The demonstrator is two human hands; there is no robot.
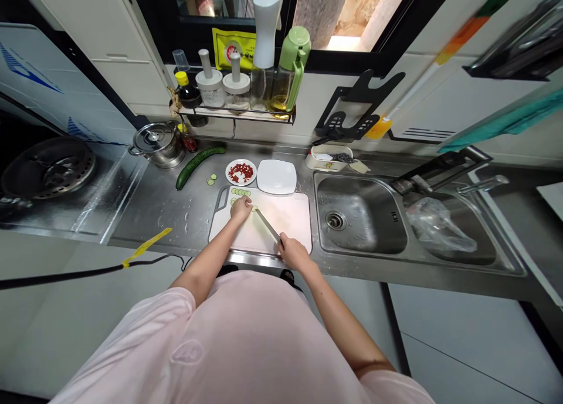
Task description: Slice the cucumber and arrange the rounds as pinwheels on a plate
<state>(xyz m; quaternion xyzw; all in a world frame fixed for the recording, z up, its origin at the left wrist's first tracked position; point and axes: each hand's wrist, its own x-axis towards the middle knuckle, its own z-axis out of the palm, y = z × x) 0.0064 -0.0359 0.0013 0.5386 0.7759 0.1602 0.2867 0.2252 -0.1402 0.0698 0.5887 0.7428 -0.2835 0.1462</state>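
Note:
Over the left part of a white cutting board [281, 228], my left hand [241, 209] is closed, its fingertips at a small cucumber slice [254, 208] by the knife's tip. My right hand [294, 251] grips the handle of a kitchen knife [267, 224], whose blade points away and to the left, low over the board. A row of cucumber slices [240, 192] lies along the board's top left, and part of another row is hidden by my left hand. Behind the board are a plate of chopped red pieces [241, 172] and a bare white plate [277, 177].
Left of the board lie a whole cucumber [197, 165] and a few loose slices [212, 180]. A lidded steel pot [158, 145] and a wok [48, 168] stand farther left. The sink [363, 216] is at right. A bottle rack [237, 114] hangs above the counter.

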